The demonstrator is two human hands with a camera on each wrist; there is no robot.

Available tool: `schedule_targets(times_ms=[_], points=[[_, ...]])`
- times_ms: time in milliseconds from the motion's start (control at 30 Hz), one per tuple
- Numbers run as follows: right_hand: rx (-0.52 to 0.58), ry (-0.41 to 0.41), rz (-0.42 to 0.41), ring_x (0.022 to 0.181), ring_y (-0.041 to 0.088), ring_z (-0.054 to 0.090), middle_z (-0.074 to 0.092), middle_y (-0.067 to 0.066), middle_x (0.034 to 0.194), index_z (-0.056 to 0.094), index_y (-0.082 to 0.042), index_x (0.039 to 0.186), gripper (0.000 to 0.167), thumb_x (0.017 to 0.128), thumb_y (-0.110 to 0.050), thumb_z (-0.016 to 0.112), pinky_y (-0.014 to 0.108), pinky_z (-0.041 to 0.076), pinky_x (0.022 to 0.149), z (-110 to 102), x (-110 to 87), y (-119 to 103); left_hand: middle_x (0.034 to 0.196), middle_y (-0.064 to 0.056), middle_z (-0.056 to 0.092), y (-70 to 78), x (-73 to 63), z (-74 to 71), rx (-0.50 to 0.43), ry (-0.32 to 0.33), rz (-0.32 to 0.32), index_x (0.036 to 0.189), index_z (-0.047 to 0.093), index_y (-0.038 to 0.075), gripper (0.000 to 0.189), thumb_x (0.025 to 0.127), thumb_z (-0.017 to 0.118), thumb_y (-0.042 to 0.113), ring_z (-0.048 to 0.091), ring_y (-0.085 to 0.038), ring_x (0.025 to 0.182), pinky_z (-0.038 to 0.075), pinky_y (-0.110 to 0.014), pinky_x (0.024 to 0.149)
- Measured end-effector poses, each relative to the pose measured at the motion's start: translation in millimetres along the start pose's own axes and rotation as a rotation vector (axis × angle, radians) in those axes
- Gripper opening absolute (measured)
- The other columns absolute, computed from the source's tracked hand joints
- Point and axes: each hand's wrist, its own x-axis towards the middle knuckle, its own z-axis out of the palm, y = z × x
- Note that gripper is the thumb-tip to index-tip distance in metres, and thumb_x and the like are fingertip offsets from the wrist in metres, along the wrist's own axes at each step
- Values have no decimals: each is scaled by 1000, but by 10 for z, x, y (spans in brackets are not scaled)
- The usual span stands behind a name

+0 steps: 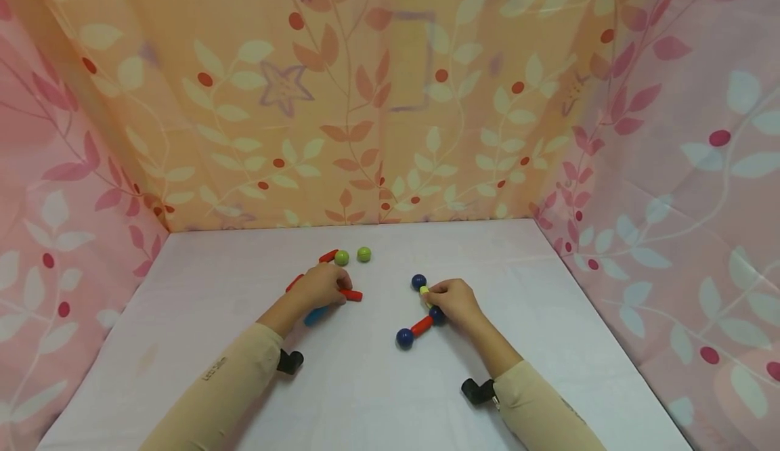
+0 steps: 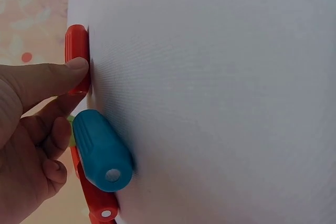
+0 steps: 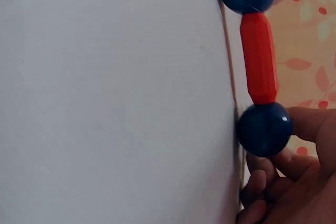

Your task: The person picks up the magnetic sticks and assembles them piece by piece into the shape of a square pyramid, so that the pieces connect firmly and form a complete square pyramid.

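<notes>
Soft, even, warm light throughout; faint shadows, no glare, and both wrist views blur close up.

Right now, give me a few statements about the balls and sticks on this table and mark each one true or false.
1. Two green balls lie at the far side of the white table. True.
2. The stick joining the two blue balls near the right hand is yellow. False: that red stick is red.
3. The left hand rests on a pile of red sticks with a teal stick beside it. True.
4. The right hand lies flat and away from every piece. False: its fingers pinch a small yellow piece.
5. Three blue balls show on the table. True.
</notes>
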Motion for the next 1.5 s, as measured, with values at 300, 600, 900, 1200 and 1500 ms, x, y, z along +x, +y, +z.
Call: schedule_targets(times_ms=[300, 600, 900, 1200, 1500], points=[[-59, -143, -74, 79, 17, 61, 71, 4, 88, 77, -4, 100, 24, 91, -26, 77, 27, 49, 70, -105, 65, 25, 87, 7, 68, 68, 23, 26, 30, 8, -21, 96, 76, 20, 16, 83, 86, 19, 59, -16, 87, 52, -37, 84], [-37, -114, -49, 79, 17, 61, 72, 4, 91, 78, -4, 99, 23, 89, -24, 79, 27, 49, 69, -126, 73, 46, 90, 8, 68, 275, 115, 104, -24, 32, -35, 97, 75, 21, 17, 83, 85, 19, 59, -16, 89, 52, -36, 84], [12, -12, 21, 89, 21, 61, 73, 6, 99, 79, -6, 99, 23, 89, -27, 79, 29, 50, 72, -15, 18, 55, 92, 7, 68, 428, 315, 252, -92, 19, -47, 100, 75, 23, 18, 84, 85, 20, 60, -17, 92, 54, -35, 87], [20, 4, 20, 93, 22, 60, 73, 4, 100, 79, -9, 98, 23, 89, -31, 79, 32, 49, 76, -12, -40, 25, 94, 7, 68, 500, 447, 356, -95, 9, -38, 101, 76, 24, 18, 86, 85, 23, 60, -17, 93, 55, -36, 90], [2, -72, 31, 94, 21, 60, 73, 4, 102, 79, -9, 103, 24, 90, -29, 79, 33, 50, 81, -86, -35, 9, 94, 6, 67, 581, 512, 437, -112, 17, -20, 100, 74, 25, 15, 88, 83, 24, 60, -18, 93, 54, -37, 88]])
